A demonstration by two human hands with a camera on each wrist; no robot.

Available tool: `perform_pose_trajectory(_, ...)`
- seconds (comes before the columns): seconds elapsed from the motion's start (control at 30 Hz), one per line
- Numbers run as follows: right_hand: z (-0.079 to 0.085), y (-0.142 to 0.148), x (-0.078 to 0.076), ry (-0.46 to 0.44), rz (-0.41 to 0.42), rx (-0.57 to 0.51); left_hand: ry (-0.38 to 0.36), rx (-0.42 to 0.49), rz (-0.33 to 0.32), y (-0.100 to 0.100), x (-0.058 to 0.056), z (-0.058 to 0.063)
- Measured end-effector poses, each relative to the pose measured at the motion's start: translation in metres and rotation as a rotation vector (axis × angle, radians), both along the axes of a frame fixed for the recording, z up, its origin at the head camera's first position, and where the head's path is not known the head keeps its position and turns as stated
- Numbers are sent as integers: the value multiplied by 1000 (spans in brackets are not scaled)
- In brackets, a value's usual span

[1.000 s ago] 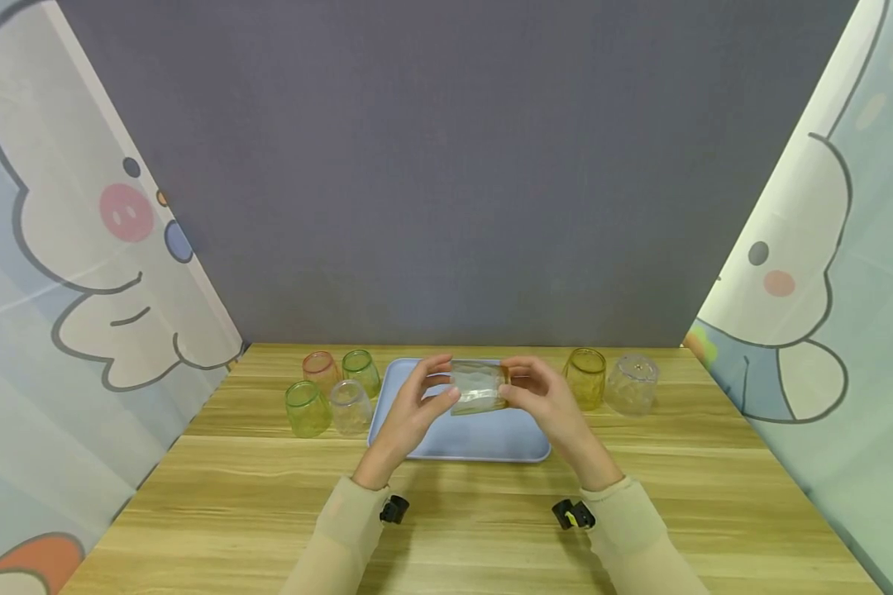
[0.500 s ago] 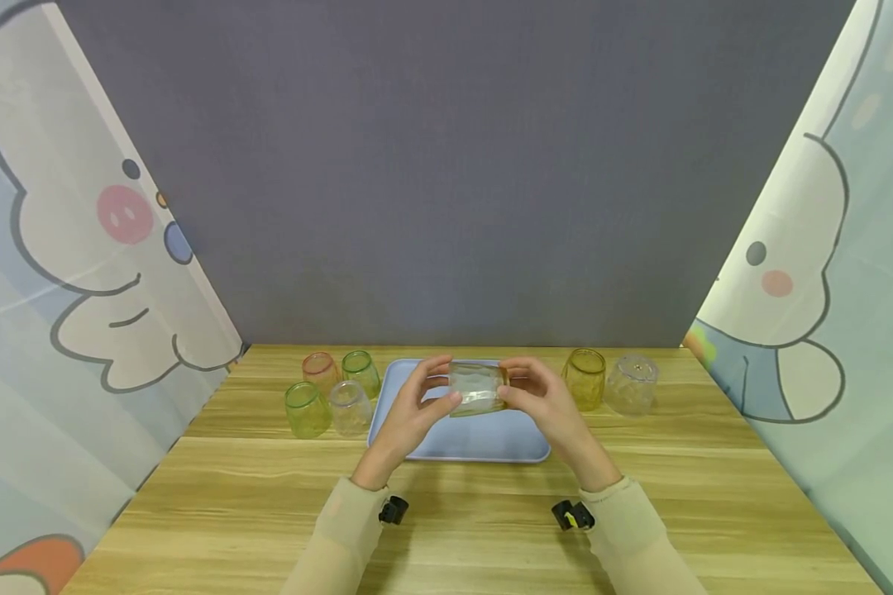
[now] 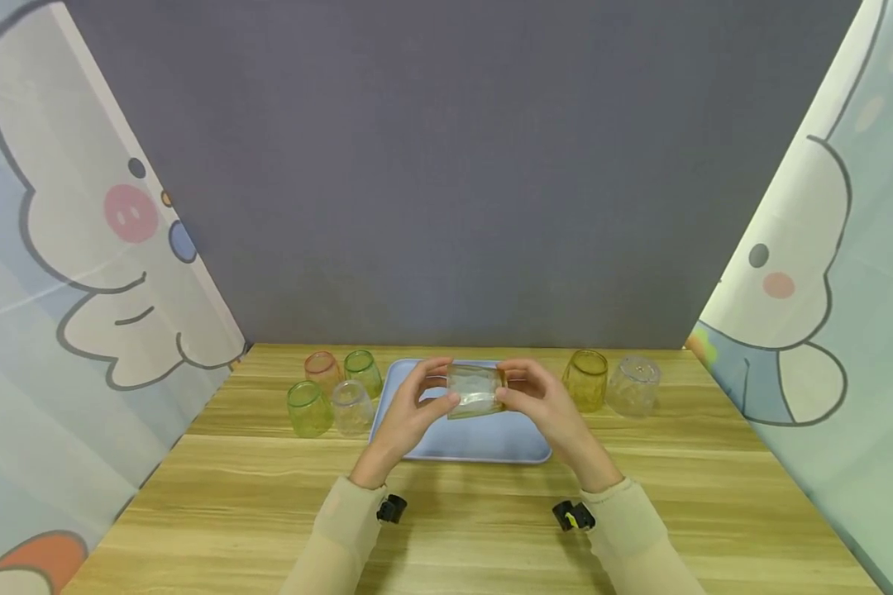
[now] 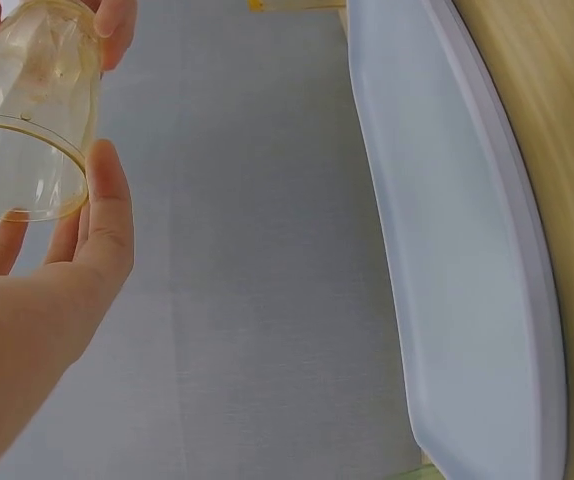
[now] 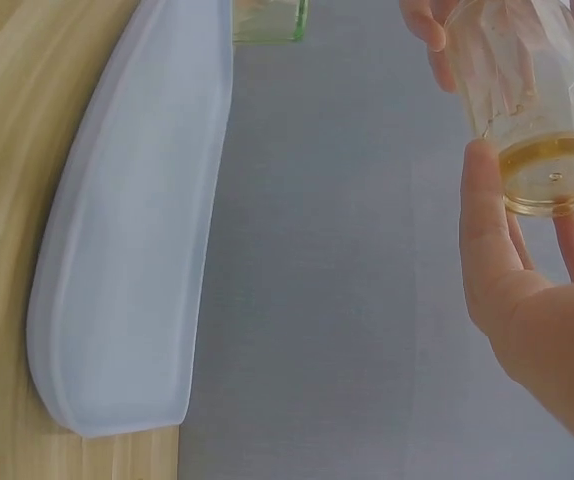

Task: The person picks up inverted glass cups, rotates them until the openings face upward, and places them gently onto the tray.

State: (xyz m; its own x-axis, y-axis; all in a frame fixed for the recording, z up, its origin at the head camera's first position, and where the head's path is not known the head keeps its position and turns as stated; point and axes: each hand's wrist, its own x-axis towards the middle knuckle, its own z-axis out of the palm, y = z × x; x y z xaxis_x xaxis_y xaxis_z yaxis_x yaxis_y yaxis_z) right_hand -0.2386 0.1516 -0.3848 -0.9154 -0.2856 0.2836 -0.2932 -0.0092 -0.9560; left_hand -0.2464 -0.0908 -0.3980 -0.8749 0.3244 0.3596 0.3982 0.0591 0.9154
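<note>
Nearest to the viewer, behind the fingers, are two pale sleeves [image 3: 342, 521], and beside each cuff there is a small black device [image 3: 392, 509]. Then come the two hands, and both of them are grasping the same thing, a faceted cup [image 3: 473, 390] with a pale amber tint. The cup is lying sideways in the air, exactly between the fingertips of the one hand and of the other. The left hand [image 3: 411, 413] grips it by the open end, with the thumb and the fingers around the rim; the right hand [image 3: 548, 405] grips it by the base, where the amber colour is stronger.

Under the fingers, apart from them, a light blue tray [image 3: 476, 446] rests on the wooden table [image 3: 476, 529].

To the left of the left fingers, and well apart from them, four cups stand near each other: in the closer row a green cup [image 3: 309, 411] and a clear cup [image 3: 353, 409], in the farther row a pinkish cup [image 3: 323, 372] and another green cup [image 3: 363, 373]. To the right of the right fingers there stand a yellow cup [image 3: 585, 382] and, farther outward, a larger clear cup [image 3: 635, 387].

Farthest, beyond the fingers and the table, rises a grey panel [image 3: 446, 182], and on both sides hang curtains [image 3: 789, 273] printed with cartoon animals.
</note>
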Motion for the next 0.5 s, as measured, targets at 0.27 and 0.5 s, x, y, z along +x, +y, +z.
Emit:
perform_pose_trajectory(0.27, 2, -1, -2, -15, 46, 26, 0, -20, 18, -4, 0, -1)
perform_pose_trajectory(0.5, 4, -2, -6, -15, 53, 72, 25, -31, 29, -7, -3, 1)
